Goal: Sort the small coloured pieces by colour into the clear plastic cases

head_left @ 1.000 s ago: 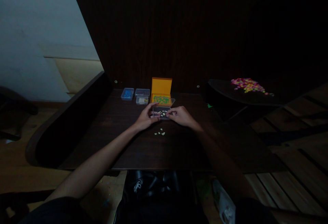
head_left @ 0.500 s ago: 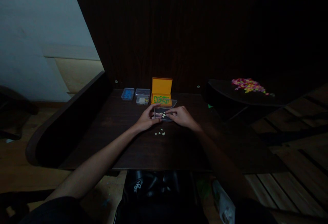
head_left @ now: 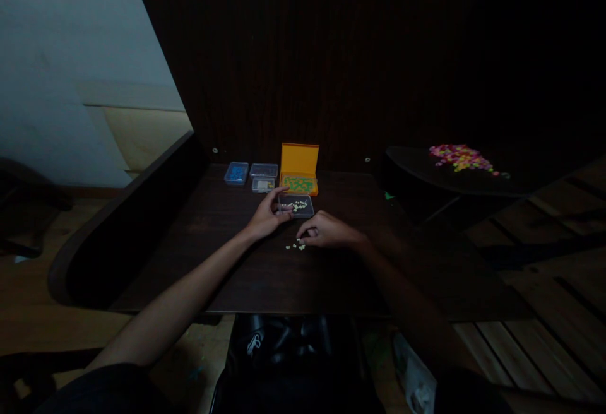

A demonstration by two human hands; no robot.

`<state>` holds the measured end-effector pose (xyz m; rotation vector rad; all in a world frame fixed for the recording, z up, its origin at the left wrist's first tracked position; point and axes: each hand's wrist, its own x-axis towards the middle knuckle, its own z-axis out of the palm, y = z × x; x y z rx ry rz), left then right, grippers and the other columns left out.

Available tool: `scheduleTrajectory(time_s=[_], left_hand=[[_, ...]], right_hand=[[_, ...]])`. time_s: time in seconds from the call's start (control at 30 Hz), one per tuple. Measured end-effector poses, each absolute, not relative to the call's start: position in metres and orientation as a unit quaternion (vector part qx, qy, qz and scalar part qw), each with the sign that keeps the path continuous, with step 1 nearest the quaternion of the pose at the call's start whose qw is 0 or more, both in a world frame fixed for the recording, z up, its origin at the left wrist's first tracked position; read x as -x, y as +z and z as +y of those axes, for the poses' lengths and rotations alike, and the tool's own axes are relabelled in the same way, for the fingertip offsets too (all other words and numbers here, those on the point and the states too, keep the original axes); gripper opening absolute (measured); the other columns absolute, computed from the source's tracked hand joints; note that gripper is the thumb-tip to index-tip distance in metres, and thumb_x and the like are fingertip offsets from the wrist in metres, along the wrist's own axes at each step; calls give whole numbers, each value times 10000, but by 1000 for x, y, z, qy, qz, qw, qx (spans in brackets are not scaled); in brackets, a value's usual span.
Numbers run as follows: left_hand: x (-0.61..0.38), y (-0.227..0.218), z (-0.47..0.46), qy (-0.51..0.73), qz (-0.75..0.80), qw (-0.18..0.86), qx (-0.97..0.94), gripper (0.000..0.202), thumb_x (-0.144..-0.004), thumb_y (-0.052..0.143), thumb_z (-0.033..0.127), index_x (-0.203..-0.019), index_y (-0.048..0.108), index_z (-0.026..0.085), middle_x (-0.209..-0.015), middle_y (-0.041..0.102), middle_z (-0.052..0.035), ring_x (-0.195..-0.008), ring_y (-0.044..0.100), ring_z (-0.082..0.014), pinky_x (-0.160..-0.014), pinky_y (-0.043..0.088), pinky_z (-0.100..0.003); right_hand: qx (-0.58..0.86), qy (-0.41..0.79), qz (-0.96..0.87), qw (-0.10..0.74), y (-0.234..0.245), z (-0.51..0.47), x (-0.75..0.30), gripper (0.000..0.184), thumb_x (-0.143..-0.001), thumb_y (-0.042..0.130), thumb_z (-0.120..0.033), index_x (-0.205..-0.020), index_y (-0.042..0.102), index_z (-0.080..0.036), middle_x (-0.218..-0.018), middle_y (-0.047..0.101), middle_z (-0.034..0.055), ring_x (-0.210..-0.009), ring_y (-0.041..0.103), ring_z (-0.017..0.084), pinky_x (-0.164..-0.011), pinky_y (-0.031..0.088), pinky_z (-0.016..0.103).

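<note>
A small clear plastic box [head_left: 297,206] holding pale beads sits on the dark wooden table [head_left: 237,275]. My left hand [head_left: 266,215] rests against the box's left edge, thumb and fingers curled on it. My right hand [head_left: 326,233] lies nearer me, fingers curled down and pinched over a little cluster of pale beads [head_left: 295,247] loose on the table. What the fingertips hold is too small to see. Just behind the clear box stands an open orange box [head_left: 298,174] with green and yellow beads in it.
Two small clear boxes, one with blue pieces [head_left: 235,173] and another [head_left: 263,177], stand at the table's back left. A heap of bright mixed beads [head_left: 458,157] lies on a dark surface to the right. A dark panel rises behind. A dark bag [head_left: 279,344] lies under the table's near edge.
My right hand has left the clear box and come back toward me onto the loose beads. The left hand has stayed at the box's left edge.
</note>
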<state>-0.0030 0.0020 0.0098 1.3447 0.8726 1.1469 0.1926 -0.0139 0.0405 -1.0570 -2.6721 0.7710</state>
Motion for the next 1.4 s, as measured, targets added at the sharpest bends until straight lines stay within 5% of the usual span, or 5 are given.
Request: scheduleTrajectory(time_s=[0.7, 1.4], left_hand=[[3, 11, 1, 478, 371, 547, -579, 702, -617, 759, 133, -1259, 489, 217, -1297, 471, -102, -902, 630, -153, -817, 555, -328], [3, 9, 3, 477, 370, 554, -574, 711, -600, 771, 128, -1249, 496, 220, -1255, 501, -98, -894, 639, -153, -815, 548, -327]], right_hand=[[348, 219, -905, 110, 29, -17, -184, 219, -828, 572, -198, -956, 749, -180, -631, 647, 1, -539, 502, 81, -583, 335, 203], [336, 281, -887, 149, 32, -14, -189, 155, -820, 609, -242, -872, 710, -137, -552, 504, -46, -497, 434, 65, -530, 305, 187]])
